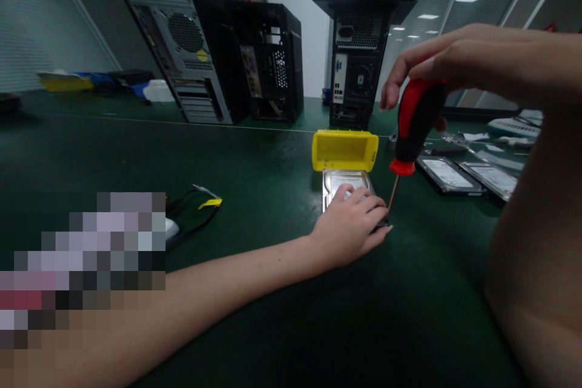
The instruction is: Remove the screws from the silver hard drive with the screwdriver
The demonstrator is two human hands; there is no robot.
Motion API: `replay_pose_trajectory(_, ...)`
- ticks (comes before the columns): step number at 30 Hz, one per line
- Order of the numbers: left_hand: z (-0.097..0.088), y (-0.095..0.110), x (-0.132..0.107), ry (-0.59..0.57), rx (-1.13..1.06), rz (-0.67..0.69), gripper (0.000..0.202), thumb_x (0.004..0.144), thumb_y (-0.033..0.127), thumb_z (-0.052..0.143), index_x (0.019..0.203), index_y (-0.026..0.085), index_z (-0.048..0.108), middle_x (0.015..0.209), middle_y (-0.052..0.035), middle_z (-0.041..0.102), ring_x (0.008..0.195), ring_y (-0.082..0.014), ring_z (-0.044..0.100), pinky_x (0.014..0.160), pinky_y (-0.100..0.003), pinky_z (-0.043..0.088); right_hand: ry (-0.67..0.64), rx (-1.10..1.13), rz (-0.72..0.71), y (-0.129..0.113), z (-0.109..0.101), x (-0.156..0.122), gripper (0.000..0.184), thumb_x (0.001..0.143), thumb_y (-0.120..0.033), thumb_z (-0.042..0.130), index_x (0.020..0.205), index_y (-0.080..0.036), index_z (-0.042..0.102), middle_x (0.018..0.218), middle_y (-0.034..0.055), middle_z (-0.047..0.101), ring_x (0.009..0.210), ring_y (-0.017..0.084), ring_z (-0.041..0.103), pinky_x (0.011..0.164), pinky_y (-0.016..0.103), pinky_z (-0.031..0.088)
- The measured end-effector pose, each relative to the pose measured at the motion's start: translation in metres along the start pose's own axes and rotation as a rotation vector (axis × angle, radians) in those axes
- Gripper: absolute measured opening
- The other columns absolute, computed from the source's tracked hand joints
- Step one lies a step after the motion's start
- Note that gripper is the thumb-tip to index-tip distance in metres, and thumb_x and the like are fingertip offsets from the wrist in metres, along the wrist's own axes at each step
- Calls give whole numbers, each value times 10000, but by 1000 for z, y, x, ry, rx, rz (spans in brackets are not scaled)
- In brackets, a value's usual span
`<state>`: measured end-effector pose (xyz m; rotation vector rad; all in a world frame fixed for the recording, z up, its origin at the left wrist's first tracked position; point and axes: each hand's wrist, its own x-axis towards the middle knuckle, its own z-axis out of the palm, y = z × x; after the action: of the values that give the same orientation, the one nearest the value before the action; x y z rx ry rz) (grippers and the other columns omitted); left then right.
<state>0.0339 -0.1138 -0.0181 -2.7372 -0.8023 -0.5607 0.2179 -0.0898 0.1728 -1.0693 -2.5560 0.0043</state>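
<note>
A silver hard drive (334, 182) lies on the green table, its near part covered by my left hand (350, 224). The fingers of that hand curl over the drive's top, while the thumb stretches along its near right edge. Above and to the right, my right hand (431, 63) grips a red and black screwdriver (416, 127) from the top of its handle. The shaft slants down, its tip meeting the drive's right edge beside my left fingers. Whether the tip sits in a screw is too small to tell. Just behind the drive stands a yellow plastic bin (344, 153).
Two more hard drives (449, 174) lie to the right, near loose small parts. Three computer cases (359, 66) stand along the back. A cable with a yellow tag (210, 202) rests left of centre. A pixelated patch hides the lower left.
</note>
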Motion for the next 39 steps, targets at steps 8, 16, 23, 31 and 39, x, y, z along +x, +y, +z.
replay_pose_trajectory(8, -1, 0, 0, -12, -9, -10, 284, 897, 354, 384, 1024, 191, 579, 1114, -27, 589, 1062, -207, 486, 919, -387, 305, -84, 55, -67, -10, 0, -10, 273, 855, -511, 349, 1018, -456, 561, 1155, -100, 520, 1106, 223, 483, 859, 398, 491)
replay_pose_trajectory(16, -1, 0, 0, -7, -23, -7, 281, 896, 342, 389, 1020, 183, 584, 1109, -41, 592, 1057, -218, 487, 913, -392, 302, -107, 124, 21, -21, 1, -10, 280, 809, -542, 425, 1026, -402, 533, 1046, -14, 563, 928, 215, 579, 549, 298, 535)
replay_pose_trajectory(23, 0, 0, 0, 0, -11, -10, 280, 894, 349, 399, 1026, 184, 583, 1107, -37, 593, 1065, -213, 486, 909, -387, 306, -136, 183, -24, -17, 2, -12, 317, 790, -539, 481, 1074, -398, 492, 1040, 1, 574, 827, 185, 607, 495, 248, 533)
replay_pose_trajectory(31, 0, 1, 0, -2, 9, -4, 279, 894, 352, 397, 1019, 189, 586, 1108, -35, 594, 1060, -207, 492, 902, -380, 308, -168, 52, -87, -16, 0, -6, 323, 820, -566, 415, 969, -345, 598, 875, -15, 609, 598, 92, 569, 414, 211, 474)
replay_pose_trajectory(39, -1, 0, 0, 0, 3, -1, 286, 894, 354, 396, 1020, 184, 588, 1106, -43, 596, 1058, -209, 491, 905, -384, 306, -157, 31, -64, -15, 1, -3, 346, 809, -594, 414, 892, -332, 626, 793, -23, 615, 578, 102, 569, 437, 246, 482)
